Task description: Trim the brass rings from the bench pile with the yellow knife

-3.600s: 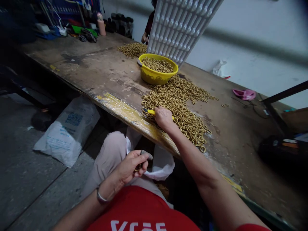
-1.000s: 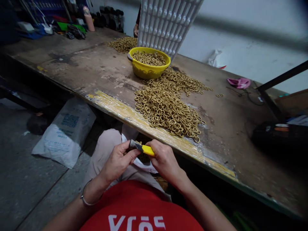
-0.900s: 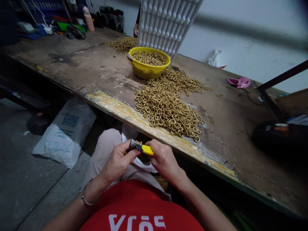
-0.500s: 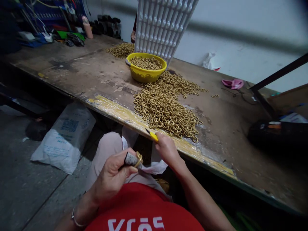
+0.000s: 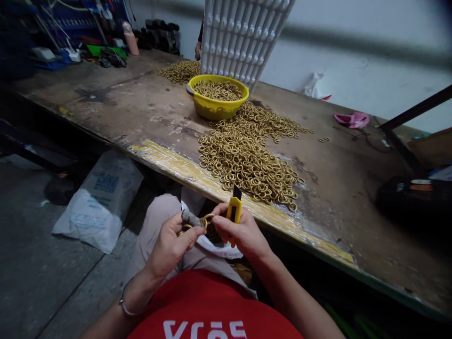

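My left hand (image 5: 173,242) is closed above my lap, pinching a few brass-coloured rings (image 5: 185,230). A grey sleeve (image 5: 191,218), apparently a finger cover, lies along its index finger. My right hand (image 5: 243,230) grips a yellow utility knife (image 5: 234,210) with the dark blade pointing up. Its thumb and index finger also pinch the edge of a ring (image 5: 208,217) that meets the left fingers. Just beyond both hands, a large pile of similar rings (image 5: 247,162) spreads over the table (image 5: 148,108).
A yellow basin (image 5: 215,110) full of rings stands behind the pile, before an air-cushion sheet (image 5: 240,37). Another person's hand (image 5: 198,51) shows beside it. A printed white sack (image 5: 102,202) sits on the floor at left. A black object (image 5: 406,202) lies at right.
My right hand has moved left to meet my left hand and now pinches a ring. The knife has turned from pointing left to upright.
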{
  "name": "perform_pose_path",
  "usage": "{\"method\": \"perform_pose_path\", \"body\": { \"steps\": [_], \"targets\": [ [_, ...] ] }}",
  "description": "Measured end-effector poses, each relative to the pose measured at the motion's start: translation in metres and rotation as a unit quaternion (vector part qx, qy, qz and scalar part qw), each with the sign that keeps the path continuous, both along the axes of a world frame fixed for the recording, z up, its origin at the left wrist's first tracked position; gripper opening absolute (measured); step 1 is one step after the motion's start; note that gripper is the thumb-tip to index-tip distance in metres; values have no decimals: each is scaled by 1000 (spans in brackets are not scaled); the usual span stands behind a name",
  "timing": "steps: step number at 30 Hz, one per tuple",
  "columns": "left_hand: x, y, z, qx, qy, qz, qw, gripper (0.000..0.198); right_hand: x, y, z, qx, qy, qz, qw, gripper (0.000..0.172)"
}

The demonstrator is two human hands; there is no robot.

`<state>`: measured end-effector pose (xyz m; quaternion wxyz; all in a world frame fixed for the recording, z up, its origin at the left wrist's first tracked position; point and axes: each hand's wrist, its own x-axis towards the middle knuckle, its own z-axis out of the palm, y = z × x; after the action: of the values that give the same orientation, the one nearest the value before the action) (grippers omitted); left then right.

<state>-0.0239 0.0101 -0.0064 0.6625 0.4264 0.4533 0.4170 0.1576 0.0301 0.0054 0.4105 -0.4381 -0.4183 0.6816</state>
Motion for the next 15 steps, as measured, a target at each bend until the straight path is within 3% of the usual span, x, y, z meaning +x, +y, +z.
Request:
{"method": "perform_pose_path", "body": {
  "steps": [3, 7, 11, 13, 15],
  "targets": [
    [3, 3, 4, -37, -48, 6, 998, 28, 2, -1, 3, 28, -37, 4, 999, 30],
    [6, 6, 9, -77, -111, -50, 990, 34, 0, -3, 4, 49, -44, 11, 998, 27],
    [8, 4, 9, -94, -118, -63, 987, 34, -2, -8, 6, 96, -49, 25, 994, 21],
    [9, 3, 10, -83, -100, -58, 990, 32, 0, -11, 7, 163, -112, 18, 980, 18],
    [9, 2, 11, -66, -81, -45, 994, 29, 4, -15, 7, 256, -225, 13, 940, 15]
  ]
}}
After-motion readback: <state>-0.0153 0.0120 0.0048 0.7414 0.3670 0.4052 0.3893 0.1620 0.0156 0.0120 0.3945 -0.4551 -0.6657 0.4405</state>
